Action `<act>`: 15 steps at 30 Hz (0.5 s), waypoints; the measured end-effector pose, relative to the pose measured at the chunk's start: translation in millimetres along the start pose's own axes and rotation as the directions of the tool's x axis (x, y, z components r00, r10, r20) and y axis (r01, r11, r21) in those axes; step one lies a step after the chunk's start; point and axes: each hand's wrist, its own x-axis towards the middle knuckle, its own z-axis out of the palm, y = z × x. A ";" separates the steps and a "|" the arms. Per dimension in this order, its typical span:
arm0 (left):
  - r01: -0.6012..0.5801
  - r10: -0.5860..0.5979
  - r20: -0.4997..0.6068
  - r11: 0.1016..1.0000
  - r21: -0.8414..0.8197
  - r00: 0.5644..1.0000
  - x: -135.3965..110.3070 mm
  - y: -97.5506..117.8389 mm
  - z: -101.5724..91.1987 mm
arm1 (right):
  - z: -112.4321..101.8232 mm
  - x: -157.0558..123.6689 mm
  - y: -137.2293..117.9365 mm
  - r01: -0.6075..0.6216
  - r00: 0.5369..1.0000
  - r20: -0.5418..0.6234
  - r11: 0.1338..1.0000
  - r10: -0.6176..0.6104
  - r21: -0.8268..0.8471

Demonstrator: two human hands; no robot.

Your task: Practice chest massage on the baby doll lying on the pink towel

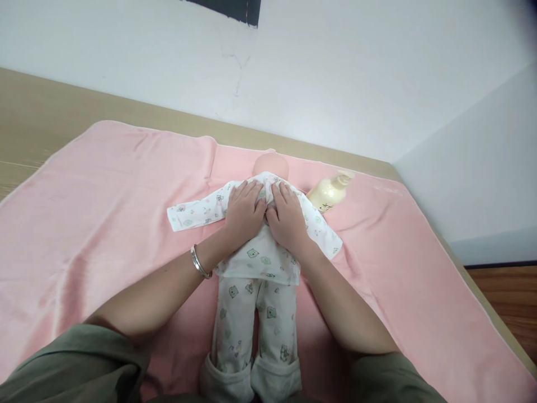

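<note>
A baby doll [259, 263] lies on a pink blanket with its head [271, 164] toward the wall. It wears a white printed long-sleeved top [260, 258] and matching trousers [274, 316] with turned-up cuffs; its sleeves spread out to both sides. Flat on the upper part of the top rests my left hand [245, 208], its fingers stretched toward the doll's head. Beside it my right hand [288, 215] lies flat too, fingers extended, the two thumbs close together at the middle. Neither hand grips anything. The doll's face is not visible.
Right of the doll's shoulder, a cream pump bottle [329, 193] lies tilted on the pink blanket [126, 184]. The blanket covers a wooden surface [37, 112] that meets a white wall [314, 73]. A wood-brown area [507, 302] shows at the far right.
</note>
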 end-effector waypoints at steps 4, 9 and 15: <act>0.000 -0.003 0.055 0.999 0.049 0.999 1.1 4.2 -5.9 | -0.8 0.1 -0.4 -0.002 1.000 -0.010 1.000 0.002 0.001; -0.020 -0.014 0.210 0.987 0.157 0.978 0.0 13.3 -19.6 | -3.4 -0.7 -2.2 -0.004 1.000 0.019 1.000 0.004 -0.017; -0.092 0.021 0.237 0.951 0.294 0.971 -15.7 27.7 -27.8 | -7.0 -0.8 1.6 0.052 0.997 0.059 0.998 -0.050 -0.033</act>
